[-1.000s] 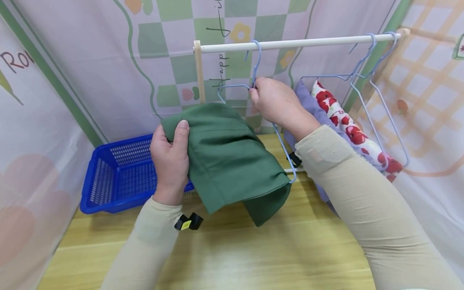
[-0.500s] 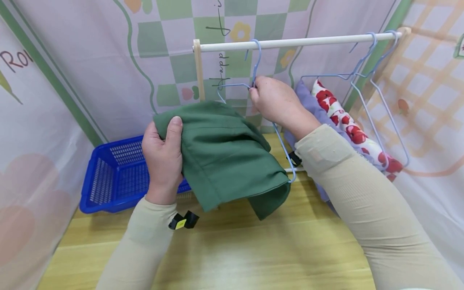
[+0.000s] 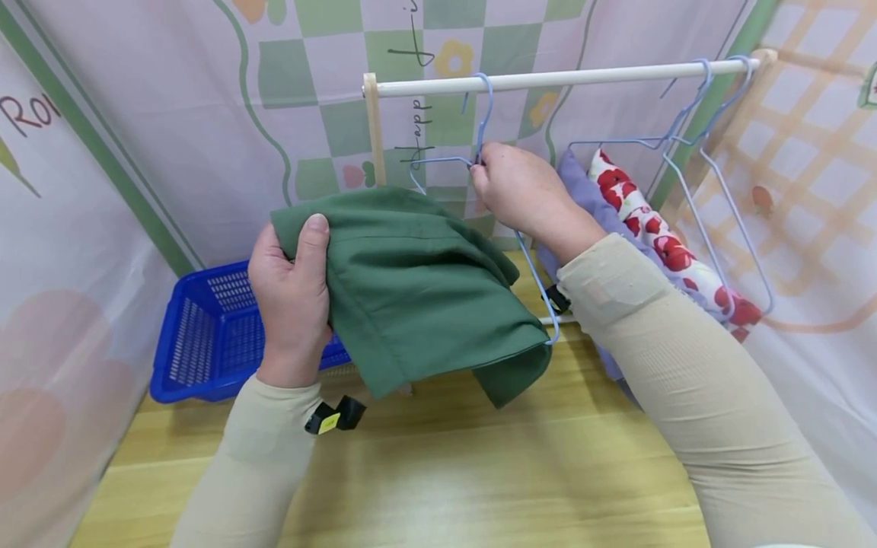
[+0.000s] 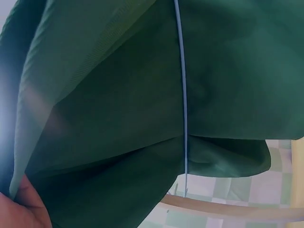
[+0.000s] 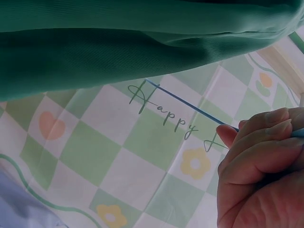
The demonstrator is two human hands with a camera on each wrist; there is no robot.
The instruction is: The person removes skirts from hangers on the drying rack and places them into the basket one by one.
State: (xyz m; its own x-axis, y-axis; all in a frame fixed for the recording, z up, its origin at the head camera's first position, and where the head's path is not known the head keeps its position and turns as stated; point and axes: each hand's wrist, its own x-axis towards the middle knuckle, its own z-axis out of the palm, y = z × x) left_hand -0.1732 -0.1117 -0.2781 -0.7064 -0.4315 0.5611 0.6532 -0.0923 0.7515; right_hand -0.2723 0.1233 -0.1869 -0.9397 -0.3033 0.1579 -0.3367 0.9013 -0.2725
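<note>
A plain dark green garment (image 3: 425, 297) with stitched seams lies draped over the lower bar of a light blue wire hanger (image 3: 537, 285). My left hand (image 3: 291, 304) pinches the garment's left edge, thumb on top and fingers behind. My right hand (image 3: 527, 190) grips the hanger's neck just below its hook, which hangs on the white rail (image 3: 582, 78). Seen from the left wrist, the hanger's bar (image 4: 184, 95) runs across the inside of the green cloth (image 4: 118, 128). In the right wrist view, curled fingers (image 5: 247, 166) hold the wire.
Behind my left hand stands a blue perforated basket (image 3: 185, 346) on the wooden table (image 3: 479, 479). To the right, a purple cloth (image 3: 575, 183) and a white cloth with red flowers (image 3: 671, 251) hang on blue hangers. Printed curtains surround the table.
My left hand has drawn the garment's left edge leftward and slightly up, spreading the cloth along the bar. The right hand has stayed on the hanger's neck.
</note>
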